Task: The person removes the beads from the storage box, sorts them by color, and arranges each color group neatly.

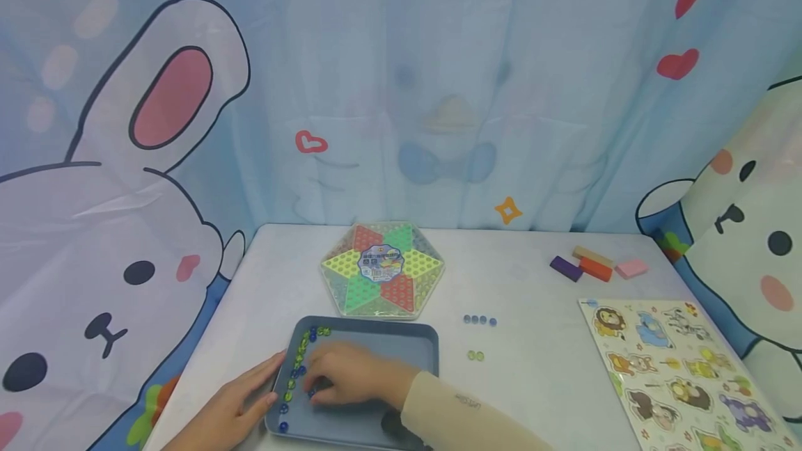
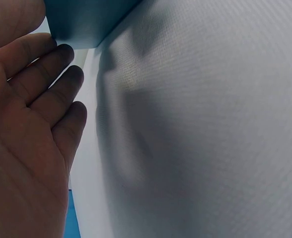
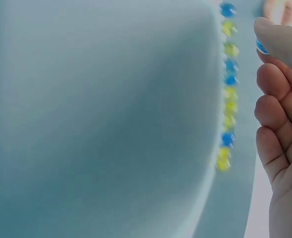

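A blue-grey tray (image 1: 401, 338) lies on the table with a line of blue and yellow-green glass marbles (image 1: 291, 384) along its left side. Above the tray, my right hand (image 1: 347, 371) pinches a blue marble (image 3: 262, 46) between thumb and index finger. Its other fingers are loosely bent in the right wrist view. My left hand (image 1: 234, 402) is at the tray's left wall, thumb and fingers extended near the rim. In the left wrist view, the left hand (image 2: 32, 114) holds nothing in its palm.
Behind the tray lies a hexagonal board game (image 1: 382, 270) in clear wrap. Several blue marbles (image 1: 480, 320) and two yellow-green marbles (image 1: 476, 355) sit right of the tray. Coloured blocks (image 1: 595, 268) and an animal sticker sheet (image 1: 677, 374) are farther right. A curtain (image 1: 451, 89) hangs behind.
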Available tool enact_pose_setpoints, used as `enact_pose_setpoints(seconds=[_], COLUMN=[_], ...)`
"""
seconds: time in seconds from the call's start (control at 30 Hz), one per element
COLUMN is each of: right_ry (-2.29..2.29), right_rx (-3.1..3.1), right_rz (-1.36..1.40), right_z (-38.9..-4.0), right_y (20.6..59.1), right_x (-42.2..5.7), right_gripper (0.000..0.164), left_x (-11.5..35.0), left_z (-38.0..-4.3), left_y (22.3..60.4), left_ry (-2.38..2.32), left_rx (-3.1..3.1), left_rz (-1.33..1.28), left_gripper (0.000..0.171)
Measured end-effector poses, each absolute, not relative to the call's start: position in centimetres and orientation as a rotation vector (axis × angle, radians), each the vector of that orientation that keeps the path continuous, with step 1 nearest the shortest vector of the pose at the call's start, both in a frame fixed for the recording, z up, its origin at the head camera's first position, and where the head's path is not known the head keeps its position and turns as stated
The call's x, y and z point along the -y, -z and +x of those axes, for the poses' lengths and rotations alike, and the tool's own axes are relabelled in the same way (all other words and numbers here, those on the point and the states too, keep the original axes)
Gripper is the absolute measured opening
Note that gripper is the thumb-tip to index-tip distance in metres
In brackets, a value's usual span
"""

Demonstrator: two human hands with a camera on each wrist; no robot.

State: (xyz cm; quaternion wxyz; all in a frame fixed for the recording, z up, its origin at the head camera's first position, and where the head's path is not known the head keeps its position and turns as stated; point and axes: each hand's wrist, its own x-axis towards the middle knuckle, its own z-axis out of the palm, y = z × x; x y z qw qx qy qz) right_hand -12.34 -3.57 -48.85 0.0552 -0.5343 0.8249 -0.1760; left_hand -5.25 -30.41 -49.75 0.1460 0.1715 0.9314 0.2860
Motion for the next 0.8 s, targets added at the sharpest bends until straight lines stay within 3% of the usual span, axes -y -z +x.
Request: enact_pose_setpoints(seconds=[0.63, 0.8], right_ry=[0.925, 0.977], right_rx=[-2.743, -2.853], right_rz=[-1.257, -1.294], right_z=[-14.1, -14.5], right_y=[43.4, 43.2], right_x=[-5.4, -7.6], right_gripper=[0.019, 0.016], left_x=[30.3, 30.4], left_z=[-5.3, -5.4], left_y=[49.8, 49.8], left_ry=[-0.800, -0.816], left_rx=[-2.690, -2.666], left_rz=[0.485, 0.485], left_gripper=[0.070, 0.069])
